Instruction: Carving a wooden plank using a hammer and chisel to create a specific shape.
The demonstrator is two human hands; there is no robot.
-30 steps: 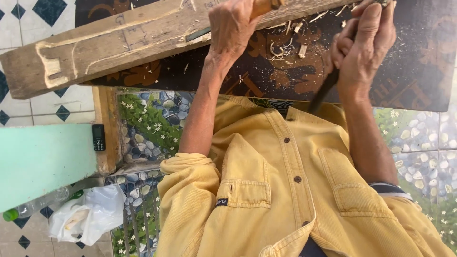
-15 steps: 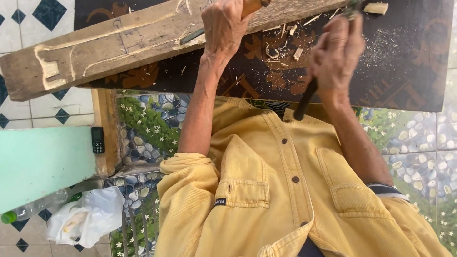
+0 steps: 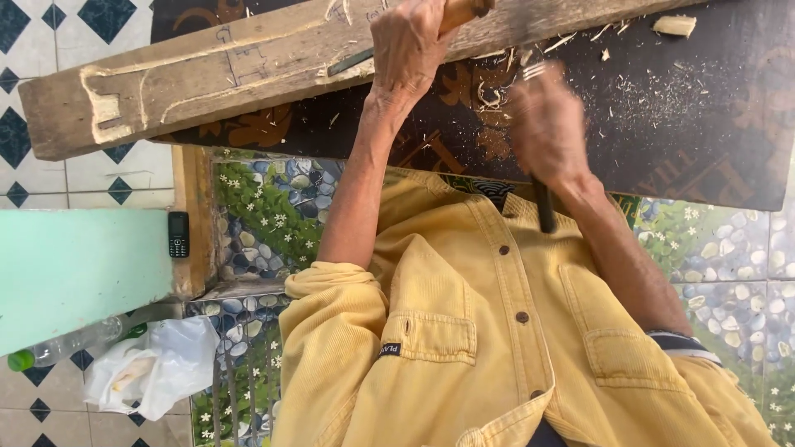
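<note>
A long rough wooden plank (image 3: 207, 83) with carved outlines lies across a dark patterned board (image 3: 704, 116). My left hand (image 3: 407, 51) is shut on a chisel with a wooden handle (image 3: 465, 8); its dark blade (image 3: 358, 60) rests on the plank. My right hand (image 3: 546, 124), blurred by motion, is shut on a hammer with a dark handle (image 3: 542, 207), just right of the chisel hand. Wood chips (image 3: 675, 25) and shavings lie scattered on the board around both hands. My yellow shirt fills the lower frame.
A small black mobile phone (image 3: 178, 234) lies on the edge of a pale green surface (image 3: 74, 273) at left. Below it are a plastic bottle (image 3: 58, 348) and a white plastic bag (image 3: 149, 372). Patterned tile floor (image 3: 41, 25) surrounds the work.
My right hand with the hammer has swung down and left, from the upper right toward the chisel. My left hand stays on the chisel at the plank.
</note>
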